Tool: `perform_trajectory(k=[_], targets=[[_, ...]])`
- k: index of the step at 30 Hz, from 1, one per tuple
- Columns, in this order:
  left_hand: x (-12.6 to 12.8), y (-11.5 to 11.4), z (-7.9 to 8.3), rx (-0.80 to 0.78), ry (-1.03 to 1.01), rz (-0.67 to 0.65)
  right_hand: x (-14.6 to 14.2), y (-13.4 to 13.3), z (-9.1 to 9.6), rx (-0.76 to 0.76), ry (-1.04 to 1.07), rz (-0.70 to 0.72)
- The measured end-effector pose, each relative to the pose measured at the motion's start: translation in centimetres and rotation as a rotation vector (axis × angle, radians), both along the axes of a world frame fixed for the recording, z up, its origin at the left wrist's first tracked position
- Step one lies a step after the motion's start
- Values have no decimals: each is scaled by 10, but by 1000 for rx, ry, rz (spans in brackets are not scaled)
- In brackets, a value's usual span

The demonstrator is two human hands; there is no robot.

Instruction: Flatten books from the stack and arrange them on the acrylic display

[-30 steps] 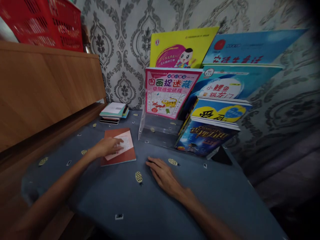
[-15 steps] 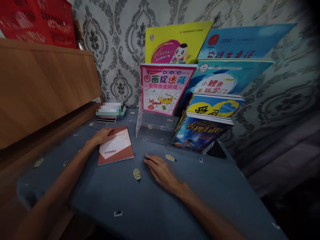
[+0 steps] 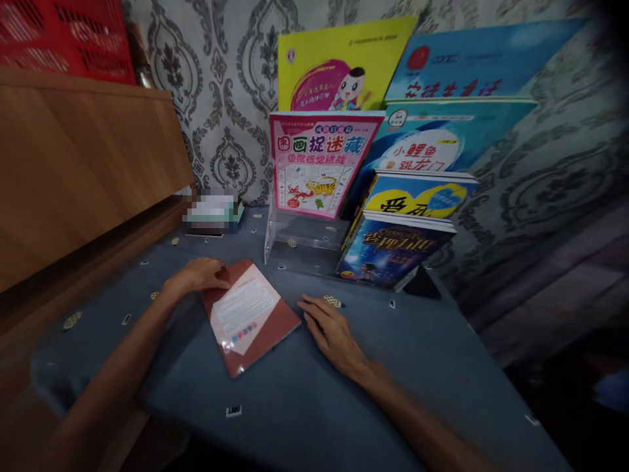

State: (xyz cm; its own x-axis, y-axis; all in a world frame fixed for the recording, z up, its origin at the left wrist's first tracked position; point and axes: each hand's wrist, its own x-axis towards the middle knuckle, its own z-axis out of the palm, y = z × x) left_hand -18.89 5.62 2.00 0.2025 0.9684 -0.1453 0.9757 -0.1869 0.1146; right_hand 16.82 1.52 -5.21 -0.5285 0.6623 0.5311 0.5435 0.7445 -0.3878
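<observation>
Touching a brown book (image 3: 275,328) near its upper left edge with bent fingers of the left hand (image 3: 200,275). Resting the right hand (image 3: 331,331) back upward on a blue-grey tablecloth (image 3: 304,419) printed with pineapples, just beside the brown book's right corner; too close there to tell touching from apart. Behind, in a clear stand (image 3: 307,260), on the left: a pink book (image 3: 314,187) in front of a yellow book (image 3: 314,49). On the right, front to back: a dark blue book (image 3: 393,259), a blue-and-yellow book (image 3: 417,195), a teal book (image 3: 484,128) and a blue book (image 3: 491,49). Near the patterned wall (image 3: 223,98), a small pile (image 3: 211,213), partly blurred out. At far left, a red basket (image 3: 93,39) atop a wooden cabinet (image 3: 88,157).
</observation>
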Motion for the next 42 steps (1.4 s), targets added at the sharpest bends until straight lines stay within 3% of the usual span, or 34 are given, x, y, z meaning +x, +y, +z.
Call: perform_trajectory(k=[5,10,13,16,19,23,26,31,42], targets=[[40,-17,12,-125,25,-78,14,1,3,-22,-63,-70],[76,-28,6,-237,-186,-154,27,0,15,-53,-238,-140],[93,-32,4,-255,-202,-166,31,-2,23,-59,-379,-179],[104,-32,6,-208,-145,-193,31,-4,26,-54,-464,-196],[113,-27,4,-62,-119,-249,29,-6,20,-25,-471,-198],[125,-20,-13,71,-178,-488,27,-7,9,44,-410,-176],[133,-20,-29,117,-178,-560,28,-6,5,50,-340,-133],[134,-22,-39,200,-135,-528,32,7,8,32,-286,-67],[121,-15,-45,319,-98,-328,21,79,13,116,-319,193]])
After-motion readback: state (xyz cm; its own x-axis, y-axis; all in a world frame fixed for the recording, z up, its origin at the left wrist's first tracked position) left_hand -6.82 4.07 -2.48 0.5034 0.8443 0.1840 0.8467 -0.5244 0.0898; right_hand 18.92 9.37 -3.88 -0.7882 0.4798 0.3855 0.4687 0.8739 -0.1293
